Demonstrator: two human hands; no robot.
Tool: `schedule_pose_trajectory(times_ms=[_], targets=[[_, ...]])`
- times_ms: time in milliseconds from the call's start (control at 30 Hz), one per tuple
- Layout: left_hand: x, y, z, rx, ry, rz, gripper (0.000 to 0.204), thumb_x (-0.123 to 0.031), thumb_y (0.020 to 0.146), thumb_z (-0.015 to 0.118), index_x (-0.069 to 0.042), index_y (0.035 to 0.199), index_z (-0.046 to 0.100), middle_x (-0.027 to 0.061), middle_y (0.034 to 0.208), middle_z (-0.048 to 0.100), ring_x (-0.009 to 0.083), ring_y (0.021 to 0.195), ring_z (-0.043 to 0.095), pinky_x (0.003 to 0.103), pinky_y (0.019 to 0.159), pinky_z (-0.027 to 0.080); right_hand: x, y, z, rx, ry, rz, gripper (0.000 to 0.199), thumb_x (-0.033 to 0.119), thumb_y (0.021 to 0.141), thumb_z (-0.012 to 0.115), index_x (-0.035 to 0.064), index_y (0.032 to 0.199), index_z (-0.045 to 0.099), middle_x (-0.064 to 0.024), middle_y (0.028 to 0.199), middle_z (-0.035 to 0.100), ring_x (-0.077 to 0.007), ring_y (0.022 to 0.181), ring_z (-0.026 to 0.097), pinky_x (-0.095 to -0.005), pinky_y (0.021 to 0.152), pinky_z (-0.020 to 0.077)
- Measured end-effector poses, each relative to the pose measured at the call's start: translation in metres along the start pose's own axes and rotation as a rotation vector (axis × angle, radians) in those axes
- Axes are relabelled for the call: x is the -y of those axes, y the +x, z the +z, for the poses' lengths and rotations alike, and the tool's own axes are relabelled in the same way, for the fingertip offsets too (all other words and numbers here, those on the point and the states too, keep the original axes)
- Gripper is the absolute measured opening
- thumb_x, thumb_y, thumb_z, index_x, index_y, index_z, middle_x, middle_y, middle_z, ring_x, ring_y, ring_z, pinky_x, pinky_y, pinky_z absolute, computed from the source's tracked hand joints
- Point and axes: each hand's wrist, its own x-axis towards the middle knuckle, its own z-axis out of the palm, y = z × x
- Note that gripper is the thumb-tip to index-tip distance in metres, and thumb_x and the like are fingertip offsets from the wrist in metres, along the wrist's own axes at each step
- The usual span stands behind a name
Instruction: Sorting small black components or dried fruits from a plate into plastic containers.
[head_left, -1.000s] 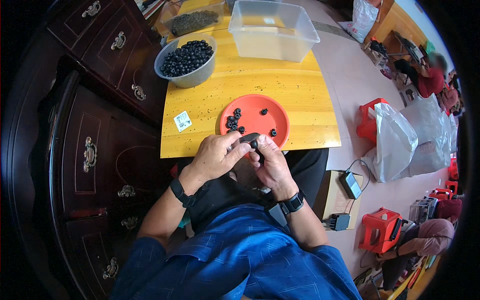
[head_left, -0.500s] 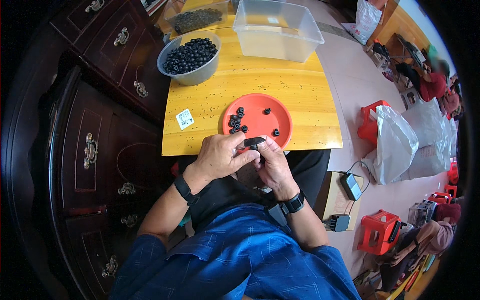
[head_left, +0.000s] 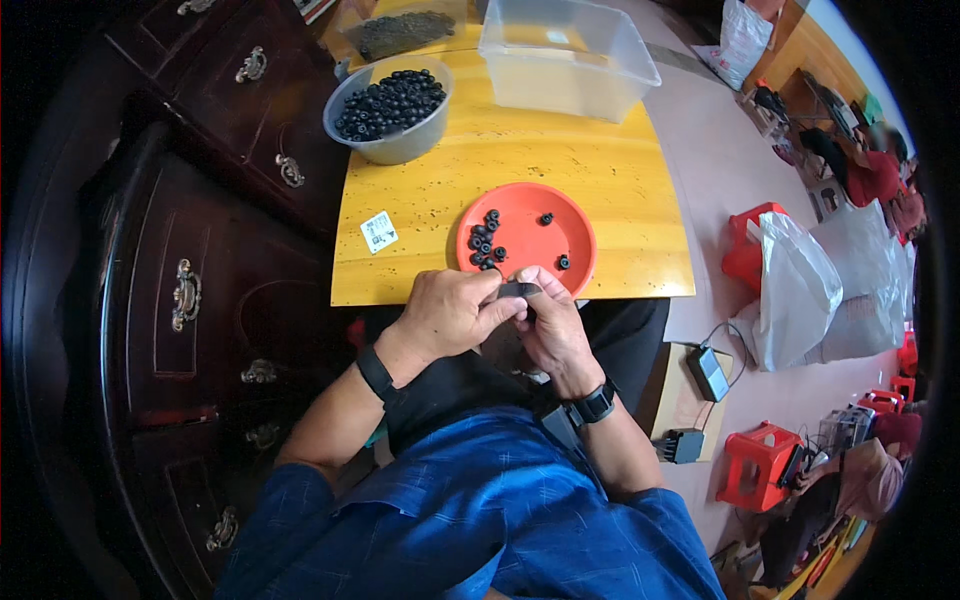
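Note:
Over the near rim of a red-orange plate (head_left: 545, 240), my two hands meet with their fingers closed. Between them is a small flat black piece (head_left: 517, 290) with a slightly curved edge; its exact kind does not show. My left hand (head_left: 447, 312) pinches around its left end with thumb and forefinger. My right hand (head_left: 552, 325) presses thumb and fingers at its right end, and its other fingers are partly hidden. Small black ring-like parts (head_left: 485, 248) cluster at the plate's left side. Two more, one near the top (head_left: 546, 218) and one at the right (head_left: 564, 262), lie apart.
A round tub (head_left: 400, 148) heaped with black parts stands at the table's far left, beside a large clear bin (head_left: 570, 95). A white label (head_left: 379, 232) lies on the yellow table (head_left: 400, 275). Dark drawers (head_left: 215, 290) border the left; red stools (head_left: 757, 465) and other people are at right.
The black piece has tilted and shows less of its length between my fingers. My right fingertips have shifted slightly over it. The whole view has moved a little.

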Motion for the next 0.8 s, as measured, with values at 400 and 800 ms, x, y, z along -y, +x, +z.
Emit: schedule_pose_trajectory(times_ms=[400,800], targets=[[0.003,0.011,-0.017,0.078,-0.138,-0.138,0.018,-0.019,0.082,0.072,-0.002,0.083,0.064,0.012,0.064,0.062,0.0268,0.06,0.066,0.035,0.056,0.05,-0.006,0.002,0.004,0.008,0.097,0.124,0.014,0.022,0.101,0.056,0.0086,0.1,0.059,0.0017,0.083,0.06,-0.0054,0.064,0.051,-0.02,0.055,0.042],[0.062,0.066,-0.083,-0.141,0.107,-0.301,0.025,-0.022,0.084,0.075,-0.001,0.096,0.068,0.0093,0.068,0.063,0.0139,0.064,0.062,0.031,0.059,0.048,0.012,0.008,-0.003,0.054,0.613,0.323,0.037,0.026,0.102,0.052,-0.0024,0.124,0.056,-0.024,0.139,0.051,-0.0339,0.129,0.051,-0.042,0.102,0.0485]])
